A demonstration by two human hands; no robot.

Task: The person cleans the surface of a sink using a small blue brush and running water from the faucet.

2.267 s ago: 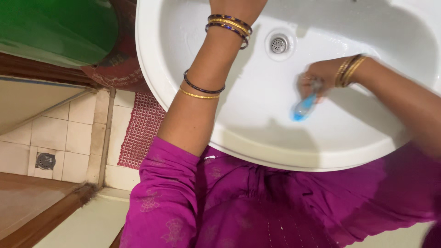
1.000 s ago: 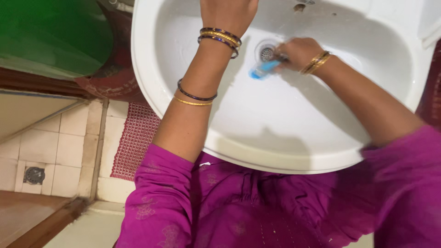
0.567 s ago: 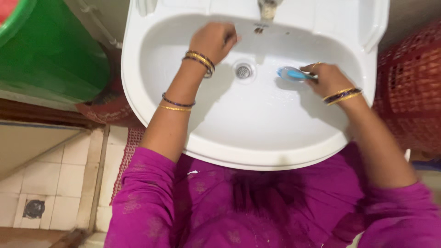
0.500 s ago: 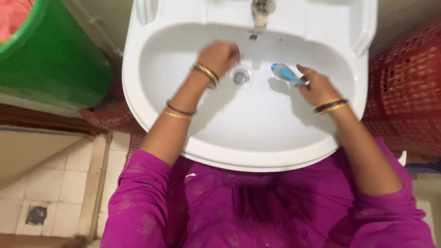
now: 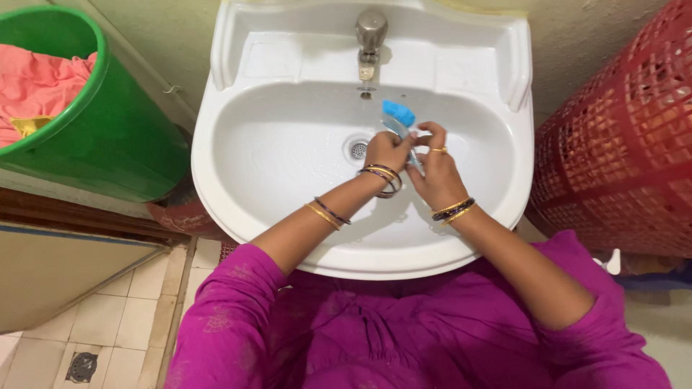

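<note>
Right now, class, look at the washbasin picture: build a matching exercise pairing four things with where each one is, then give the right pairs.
Things:
1. blue brush
2. green bucket
3. red basket
4. tap

Places:
A. at the picture's right edge, beside the basin
B. on the back ledge of the white basin
C. held over the bowl by the left hand and right hand
D. left of the basin, pink cloth inside

Pairs: 1-C, 2-D, 3-A, 4-B

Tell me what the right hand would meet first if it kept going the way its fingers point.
Probably the left hand, already against the right hand around the blue-headed brush; beyond lies the white basin's inner wall. Depth is unclear.
</note>
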